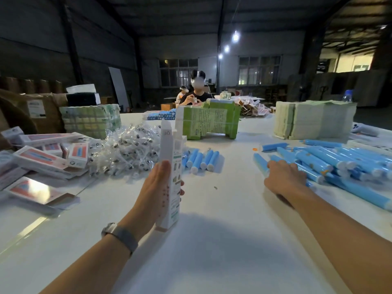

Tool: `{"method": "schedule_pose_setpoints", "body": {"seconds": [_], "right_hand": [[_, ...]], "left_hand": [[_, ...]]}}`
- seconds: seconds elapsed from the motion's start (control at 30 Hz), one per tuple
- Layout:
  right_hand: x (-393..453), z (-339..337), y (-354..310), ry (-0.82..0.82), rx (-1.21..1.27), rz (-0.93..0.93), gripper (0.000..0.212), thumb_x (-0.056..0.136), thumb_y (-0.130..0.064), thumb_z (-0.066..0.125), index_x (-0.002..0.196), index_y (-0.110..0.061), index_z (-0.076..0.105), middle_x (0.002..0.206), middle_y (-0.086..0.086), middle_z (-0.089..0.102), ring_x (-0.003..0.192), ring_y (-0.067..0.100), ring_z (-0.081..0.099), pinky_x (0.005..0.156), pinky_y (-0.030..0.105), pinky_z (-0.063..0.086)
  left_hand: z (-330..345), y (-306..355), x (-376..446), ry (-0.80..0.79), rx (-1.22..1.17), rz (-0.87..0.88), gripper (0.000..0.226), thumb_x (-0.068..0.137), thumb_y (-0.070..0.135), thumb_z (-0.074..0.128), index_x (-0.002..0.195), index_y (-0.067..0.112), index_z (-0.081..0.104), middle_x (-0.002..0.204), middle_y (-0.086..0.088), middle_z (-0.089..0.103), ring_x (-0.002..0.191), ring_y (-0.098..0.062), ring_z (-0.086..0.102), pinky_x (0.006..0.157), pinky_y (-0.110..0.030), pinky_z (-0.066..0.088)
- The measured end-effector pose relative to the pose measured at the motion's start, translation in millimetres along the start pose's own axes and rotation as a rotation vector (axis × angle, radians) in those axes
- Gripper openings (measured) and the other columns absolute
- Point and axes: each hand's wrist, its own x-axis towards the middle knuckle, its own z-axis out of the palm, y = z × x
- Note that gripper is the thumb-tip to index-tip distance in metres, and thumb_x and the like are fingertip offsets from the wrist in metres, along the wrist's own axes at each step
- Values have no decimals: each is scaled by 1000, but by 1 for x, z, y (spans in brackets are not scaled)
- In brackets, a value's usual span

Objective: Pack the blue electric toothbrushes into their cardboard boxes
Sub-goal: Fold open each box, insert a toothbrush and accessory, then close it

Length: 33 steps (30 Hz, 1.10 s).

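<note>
Box: my left hand point(158, 187) grips the cardboard box point(170, 175) upright above the bench point(212, 240), long axis vertical, open flap up.
Right hand: my right hand point(284, 177) lies on a blue toothbrush point(261, 164) at the pile's point(339, 164) edge; grasp unclear.
Toothbrush: points away-left.
Hidden: my palm covers its near end.

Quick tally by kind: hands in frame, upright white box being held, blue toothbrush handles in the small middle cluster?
Bare hands: 2, left hand and right hand
Tall white cardboard box, held upright: 1
Blue cylindrical toothbrush handles, middle cluster: about 6
Total: about 9
</note>
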Motion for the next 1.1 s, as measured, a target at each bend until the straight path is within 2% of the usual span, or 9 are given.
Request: {"method": "schedule_pose_setpoints", "body": {"seconds": [0.13, 0.27, 0.4, 0.47, 0.6, 0.7, 0.77, 0.9, 1.1], "right_hand": [[0, -6, -4, -6, 7, -41, 35, 91, -25, 52, 125, -26, 46, 118, 5, 57, 112, 27, 51, 72, 35, 36], [-5, -11, -11, -88, 5, -73, 38, 88, -17, 47, 124, -23, 51, 100, 3, 52, 94, 24, 51, 62, 31, 36], [-8, -31, -20, 29, 131, -108, 33, 89, -19, 57, 121, -25, 60, 123, 7, 60, 107, 28, 57, 77, 31, 46], [-9, -50, -29, 134, 349, -140, 29, 86, -26, 66, 115, -25, 65, 120, 7, 64, 106, 27, 60, 84, 30, 46], [-27, -98, -54, 380, 1010, -324, 22, 85, -28, 75, 105, -20, 71, 86, -13, 64, 73, 7, 58, 62, 7, 42], [-43, -118, -67, 417, 1422, -350, 5, 91, -25, 69, 94, -22, 69, 89, -6, 64, 79, 11, 62, 61, 15, 51], [-51, -124, -70, 292, 1753, -242, 3, 92, -23, 66, 90, -22, 66, 95, 1, 64, 83, 14, 67, 61, 16, 54], [-66, -123, -76, -80, 2405, 141, 17, 84, -11, 75, 86, -1, 61, 99, 11, 56, 70, 19, 70, 58, 21, 57], [-95, -95, -108, -697, 2454, 75, 8, 84, 2, 68, 89, 1, 62, 113, 21, 55, 88, 30, 63, 67, 33, 62]], "left_hand": [[1, 2, -1, -11, -62, -7, 56, 84, 68, 40, 127, 35, 54, 106, 1, 74, 94, -24, 73, 75, -37, 57], [3, 8, -8, -22, -152, -56, 66, 80, 69, 37, 121, 22, 60, 88, -9, 71, 77, -25, 70, 70, -41, 56], [7, 11, -13, -100, -240, -97, 70, 79, 71, 33, 111, 16, 62, 78, -8, 64, 67, -22, 63, 65, -33, 56], [9, 11, -15, -135, -242, -93, 71, 78, 72, 30, 108, 15, 62, 77, -8, 62, 66, -21, 62, 66, -33, 56], [8, 12, -16, -123, -223, -99, 73, 78, 72, 29, 109, 13, 59, 76, -9, 62, 65, -21, 61, 65, -34, 55], [7, 14, -15, -98, -195, -101, 74, 78, 73, 28, 108, 12, 59, 74, -9, 62, 63, -21, 61, 63, -34, 54], [7, 14, -16, -93, -173, -105, 77, 77, 74, 28, 111, 12, 58, 75, -9, 61, 64, -21, 61, 64, -34, 54], [8, 13, -15, -88, -164, -104, 79, 76, 75, 29, 116, 13, 57, 75, -9, 61, 65, -22, 61, 65, -35, 54], [9, 12, -13, -49, -181, -93, 76, 76, 77, 33, 110, 15, 61, 73, -10, 62, 62, -23, 62, 61, -34, 55]]}}
